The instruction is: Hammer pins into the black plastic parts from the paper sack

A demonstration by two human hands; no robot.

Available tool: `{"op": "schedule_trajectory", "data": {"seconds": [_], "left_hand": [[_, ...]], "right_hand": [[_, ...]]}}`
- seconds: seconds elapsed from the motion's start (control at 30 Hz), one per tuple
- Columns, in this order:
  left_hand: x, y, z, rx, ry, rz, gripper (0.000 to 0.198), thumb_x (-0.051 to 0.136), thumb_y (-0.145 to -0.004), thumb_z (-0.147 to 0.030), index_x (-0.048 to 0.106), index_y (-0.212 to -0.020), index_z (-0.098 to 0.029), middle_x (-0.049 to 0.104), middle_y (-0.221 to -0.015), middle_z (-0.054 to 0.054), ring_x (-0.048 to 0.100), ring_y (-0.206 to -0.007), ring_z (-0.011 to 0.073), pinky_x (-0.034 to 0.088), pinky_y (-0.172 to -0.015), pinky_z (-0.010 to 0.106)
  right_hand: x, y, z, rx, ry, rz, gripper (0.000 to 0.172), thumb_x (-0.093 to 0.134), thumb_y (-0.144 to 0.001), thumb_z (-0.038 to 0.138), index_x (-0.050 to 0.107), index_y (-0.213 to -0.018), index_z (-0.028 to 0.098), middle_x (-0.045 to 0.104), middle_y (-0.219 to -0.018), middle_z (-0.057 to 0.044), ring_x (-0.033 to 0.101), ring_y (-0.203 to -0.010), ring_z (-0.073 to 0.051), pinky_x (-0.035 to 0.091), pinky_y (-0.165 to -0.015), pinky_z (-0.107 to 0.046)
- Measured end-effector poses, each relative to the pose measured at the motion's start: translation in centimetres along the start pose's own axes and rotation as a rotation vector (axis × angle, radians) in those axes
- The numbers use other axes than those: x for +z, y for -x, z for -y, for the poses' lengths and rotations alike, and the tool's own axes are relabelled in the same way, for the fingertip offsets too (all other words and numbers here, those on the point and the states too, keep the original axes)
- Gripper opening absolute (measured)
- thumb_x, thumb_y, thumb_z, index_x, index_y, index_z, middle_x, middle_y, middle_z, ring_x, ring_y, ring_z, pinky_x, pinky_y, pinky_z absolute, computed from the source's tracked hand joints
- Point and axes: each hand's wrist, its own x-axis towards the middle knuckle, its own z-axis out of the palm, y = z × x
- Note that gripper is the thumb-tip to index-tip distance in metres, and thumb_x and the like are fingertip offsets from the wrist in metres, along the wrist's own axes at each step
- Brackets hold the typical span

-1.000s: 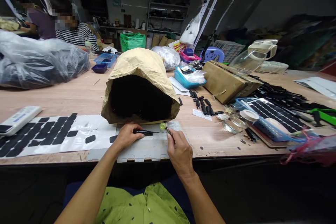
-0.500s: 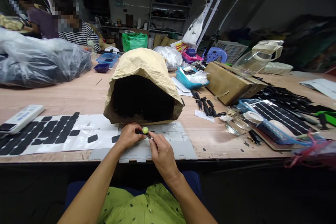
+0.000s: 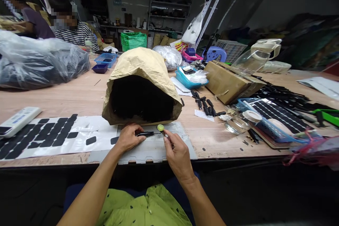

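My left hand (image 3: 130,137) is closed on a slim black piece (image 3: 146,134) that points to the right over a grey board (image 3: 182,144). Between the fingers of my right hand (image 3: 178,153) is a small tool with a round yellow-green end (image 3: 160,128) and a short metallic shaft. The tool's round end stands apart from the black piece, just to its right. Right behind both hands lies a large brown paper bag (image 3: 144,60), its dark mouth facing me; its contents are too dark to make out.
A white sheet with black rounded stickers (image 3: 50,132) and a white device (image 3: 19,122) lie left. Several black parts (image 3: 205,104), a cardboard box (image 3: 230,81), a clear jar (image 3: 237,124) and a blue basket (image 3: 272,123) stand right. Two people (image 3: 70,28) sit across the table at left.
My right hand has moved right with the tool, away from the black piece. My left hand stays almost in place, and more of the black piece shows. The whole view has shifted slightly.
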Motion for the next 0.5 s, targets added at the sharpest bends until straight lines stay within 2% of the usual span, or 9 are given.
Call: {"op": "schedule_trajectory", "data": {"seconds": [0.1,0.2,0.33,0.4,0.5], "left_hand": [[0.0,0.0,0.2,0.080,-0.027,0.005,0.024,0.072,-0.071,-0.034,0.072,-0.091,-0.021,0.069,-0.090,0.003,0.061,-0.087,0.0213,0.044,-0.078,0.031],[-0.1,-0.3,0.7,0.096,0.002,0.026,0.020,0.068,-0.076,-0.035,0.072,-0.090,-0.021,0.067,-0.091,0.004,0.060,-0.088,0.0212,0.044,-0.078,0.031],[-0.2,0.6,0.0,0.184,0.051,0.027,0.017,0.063,-0.081,-0.033,0.069,-0.091,-0.021,0.065,-0.094,0.005,0.057,-0.094,0.0225,0.043,-0.083,0.032],[0.2,2.4,-1.2,0.245,0.149,0.114,0.020,0.055,-0.087,-0.033,0.066,-0.098,-0.021,0.065,-0.097,0.006,0.058,-0.094,0.0213,0.043,-0.084,0.032],[1.8,6.2,-2.9,0.325,0.235,0.400,0.025,0.046,-0.094,-0.038,0.064,-0.103,-0.024,0.068,-0.094,0.003,0.060,-0.086,0.0182,0.043,-0.083,0.030]], "right_hand": [[-1.4,-0.2,-2.6,0.012,0.257,-0.024,0.031,0.045,-0.094,0.023,0.066,-0.117,0.022,0.068,-0.097,-0.006,0.063,-0.088,-0.018,0.047,-0.076,-0.029],[-2.2,-0.6,-5.1,-0.007,0.513,-0.010,0.027,0.051,-0.091,0.020,0.069,-0.110,0.024,0.064,-0.086,-0.003,0.056,-0.078,-0.016,0.039,-0.067,-0.028],[-2.0,-0.8,-6.7,-0.070,0.621,-0.023,0.026,0.053,-0.089,0.016,0.071,-0.106,0.026,0.060,-0.079,-0.002,0.048,-0.075,-0.016,0.033,-0.067,-0.028],[-1.7,-0.8,-6.6,-0.064,0.632,-0.057,0.027,0.052,-0.090,0.016,0.070,-0.108,0.026,0.059,-0.080,-0.002,0.046,-0.075,-0.016,0.031,-0.067,-0.029],[-1.4,-0.7,-6.2,-0.047,0.641,-0.081,0.027,0.052,-0.089,0.017,0.068,-0.108,0.025,0.059,-0.083,-0.003,0.046,-0.078,-0.017,0.032,-0.069,-0.029]]}}
